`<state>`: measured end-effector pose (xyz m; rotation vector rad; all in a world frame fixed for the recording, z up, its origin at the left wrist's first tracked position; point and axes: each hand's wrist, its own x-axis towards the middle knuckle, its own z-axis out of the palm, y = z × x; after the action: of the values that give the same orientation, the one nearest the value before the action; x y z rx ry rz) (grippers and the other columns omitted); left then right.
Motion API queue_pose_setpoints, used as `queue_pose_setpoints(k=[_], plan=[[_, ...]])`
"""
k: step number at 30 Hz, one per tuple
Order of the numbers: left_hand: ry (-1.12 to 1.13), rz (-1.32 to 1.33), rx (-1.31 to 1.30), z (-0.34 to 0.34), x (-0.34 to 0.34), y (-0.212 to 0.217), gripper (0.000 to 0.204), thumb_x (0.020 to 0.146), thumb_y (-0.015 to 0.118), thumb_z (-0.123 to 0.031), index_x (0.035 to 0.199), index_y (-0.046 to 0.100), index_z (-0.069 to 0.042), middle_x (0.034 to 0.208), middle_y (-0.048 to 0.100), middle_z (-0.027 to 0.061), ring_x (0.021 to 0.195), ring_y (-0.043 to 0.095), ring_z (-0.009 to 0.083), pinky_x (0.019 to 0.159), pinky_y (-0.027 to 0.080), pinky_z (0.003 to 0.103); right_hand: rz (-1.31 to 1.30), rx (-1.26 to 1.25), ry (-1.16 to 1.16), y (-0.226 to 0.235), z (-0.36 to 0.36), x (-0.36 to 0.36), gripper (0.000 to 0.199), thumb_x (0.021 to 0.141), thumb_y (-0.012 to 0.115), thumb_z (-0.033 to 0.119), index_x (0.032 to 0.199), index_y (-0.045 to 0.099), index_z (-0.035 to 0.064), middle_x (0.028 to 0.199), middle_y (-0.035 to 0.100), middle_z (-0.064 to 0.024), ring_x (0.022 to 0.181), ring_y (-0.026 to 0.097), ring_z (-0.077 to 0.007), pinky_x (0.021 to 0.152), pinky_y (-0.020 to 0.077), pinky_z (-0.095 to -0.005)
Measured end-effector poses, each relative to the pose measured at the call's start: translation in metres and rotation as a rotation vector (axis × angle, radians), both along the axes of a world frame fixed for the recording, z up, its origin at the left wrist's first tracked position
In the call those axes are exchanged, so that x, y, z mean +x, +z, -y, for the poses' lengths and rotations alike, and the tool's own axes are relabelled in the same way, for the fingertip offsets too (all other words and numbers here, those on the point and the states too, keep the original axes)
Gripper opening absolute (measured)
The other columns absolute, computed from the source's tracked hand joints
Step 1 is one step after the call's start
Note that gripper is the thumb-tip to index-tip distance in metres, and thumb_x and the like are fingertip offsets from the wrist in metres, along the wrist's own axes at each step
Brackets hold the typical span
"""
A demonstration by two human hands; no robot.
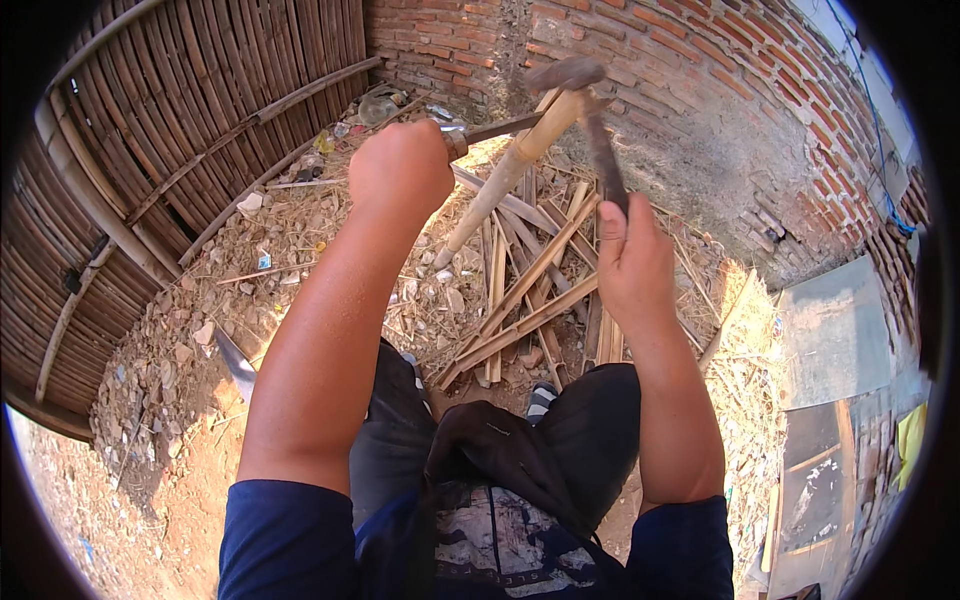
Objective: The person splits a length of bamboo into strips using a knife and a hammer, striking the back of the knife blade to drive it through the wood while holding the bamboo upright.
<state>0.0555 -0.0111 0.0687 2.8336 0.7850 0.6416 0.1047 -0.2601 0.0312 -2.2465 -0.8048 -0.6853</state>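
Over the split strips [541,267], the bamboo pole [497,190] slants up rightward between both hands, nearer the left hand [403,170], which grasps a knife [500,128] reaching its upper part; the right hand [638,262] grips a hammer [604,155].

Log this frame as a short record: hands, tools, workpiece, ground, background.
left_hand: left hand gripping wood-handled knife
right_hand: right hand gripping hammer by its dark handle
workpiece: bamboo pole, knife blade at its upper end; depth of any cut unclear
hammer_head: near pole's upper end; contact unclear
ground: split bamboo strips piled crosswise, rubble around
background: slatted fence at left, brick wall ahead and right
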Motion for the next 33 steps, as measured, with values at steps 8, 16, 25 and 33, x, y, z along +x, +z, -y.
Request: queue_pose_setpoints(k=[8, 16, 25, 33], plan=[[0.033, -0.018, -0.008, -0.006, -0.006, 0.0, 0.022, 0.089, 0.063, -0.013, 0.108, 0.074, -0.009, 0.104, 0.076, 0.0167, 0.096, 0.074, 0.0362, 0.082, 0.059, 0.046, -0.074, 0.154, 0.086, 0.042, 0.007, -0.006, 0.033, 0.108, 0.052, 0.034, 0.101, 0.054, 0.0013, 0.068, 0.062, -0.0207, 0.067, 0.066, -0.0416, 0.058, 0.0475, -0.0457], [-0.017, 0.078, 0.033, -0.005, 0.002, -0.012, 0.019, 0.088, 0.065, -0.016, 0.103, 0.073, -0.008, 0.097, 0.075, 0.0168, 0.094, 0.073, 0.0365, 0.08, 0.059, 0.047, -0.102, -0.129, 0.042, -0.022, -0.016, 0.008, 0.038, 0.108, 0.051, 0.038, 0.11, 0.057, 0.0, 0.071, 0.062, -0.0195, 0.062, 0.061, -0.0393, 0.06, 0.0481, -0.0403], [0.042, 0.059, 0.037, -0.029, -0.008, -0.014, 0.023, 0.085, 0.07, -0.021, 0.106, 0.073, -0.011, 0.1, 0.075, 0.0152, 0.095, 0.073, 0.0351, 0.08, 0.059, 0.047, -0.301, 0.533, 0.213, 0.068, 0.051, -0.002, 0.047, 0.111, 0.044, 0.047, 0.099, 0.059, 0.0049, 0.067, 0.038, 0.0068, 0.058, 0.034, -0.0035, 0.052, 0.0294, -0.0235], [0.027, 0.058, 0.039, -0.018, -0.004, -0.011, 0.023, 0.085, 0.073, -0.025, 0.104, 0.073, -0.011, 0.098, 0.076, 0.0142, 0.095, 0.073, 0.0349, 0.081, 0.059, 0.047, -0.024, -0.054, -0.184, 0.022, 0.034, 0.055, 0.047, 0.109, 0.046, 0.045, 0.099, 0.058, 0.0009, 0.069, 0.06, -0.0167, 0.063, 0.06, -0.0351, 0.06, 0.0456, -0.0406]])
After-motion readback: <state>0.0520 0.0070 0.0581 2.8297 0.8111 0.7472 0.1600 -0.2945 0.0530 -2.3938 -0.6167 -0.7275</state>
